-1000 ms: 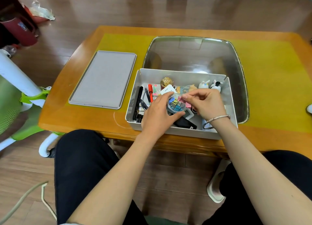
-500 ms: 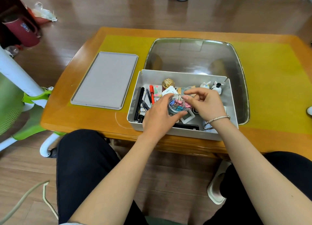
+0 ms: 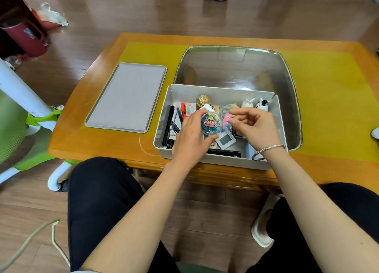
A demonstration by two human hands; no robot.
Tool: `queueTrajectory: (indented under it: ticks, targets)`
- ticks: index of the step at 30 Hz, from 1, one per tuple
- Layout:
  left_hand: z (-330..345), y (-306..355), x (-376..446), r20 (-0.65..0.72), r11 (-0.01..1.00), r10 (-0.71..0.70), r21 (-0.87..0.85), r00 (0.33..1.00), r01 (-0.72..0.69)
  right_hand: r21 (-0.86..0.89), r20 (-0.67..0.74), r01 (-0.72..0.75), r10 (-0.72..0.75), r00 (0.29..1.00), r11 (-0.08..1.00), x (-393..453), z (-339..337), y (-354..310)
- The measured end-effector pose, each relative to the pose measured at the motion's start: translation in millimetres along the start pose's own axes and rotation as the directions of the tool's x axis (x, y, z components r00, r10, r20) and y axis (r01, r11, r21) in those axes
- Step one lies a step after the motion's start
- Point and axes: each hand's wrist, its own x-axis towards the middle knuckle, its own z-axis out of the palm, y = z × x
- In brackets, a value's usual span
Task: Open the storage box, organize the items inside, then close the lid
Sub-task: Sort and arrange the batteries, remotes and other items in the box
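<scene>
The left hand [image 3: 190, 137] cups a clear round tub of binder clips [image 3: 211, 123] over the open storage box [image 3: 217, 158]; the right hand [image 3: 254, 127] pinches what looks like a pink clip [image 3: 227, 118] beside it. A tilt could spill clips among the pens [image 3: 170, 123]. The lid [image 3: 127, 97] lies left on the table [image 3: 82, 133].

Open grey storage box [image 3: 221, 159] of stationery, lid [image 3: 126, 97] flat alongside.
</scene>
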Motion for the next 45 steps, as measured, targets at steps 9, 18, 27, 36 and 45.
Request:
queueTrajectory:
  ticks: [9, 18, 27, 36, 45]
  targets:
    - [0, 2, -2, 0.019, 0.999, 0.011, 0.05, 1.0, -0.012, -0.233, 0.028, 0.218, -0.218, 0.976, 0.948, -2, 16, -6]
    - [0, 2, -3, 0.018, 0.999, 0.021, 0.045, 1.0, -0.022, -0.253, 0.156, 0.216, -0.181, 0.971, 0.943, -10, 18, -7]
    - [1, 1, -5, 0.031, 0.997, 0.016, 0.072, 0.999, -0.019, -0.588, 0.205, 0.262, -0.172, 0.963, 0.765, -12, 21, 7]
    - [-4, 3, -6, 0.094, 0.993, 0.085, 0.072, 0.992, -0.092, -0.54, 0.29, 0.238, -0.086, 0.953, 0.807, -10, 11, 2]
    - [-2, -1, -8, 0.131, 0.953, 0.176, 0.227, 0.976, -0.202, -0.283, -0.093, 0.101, -0.132, 0.987, 0.954, -8, -35, 15]
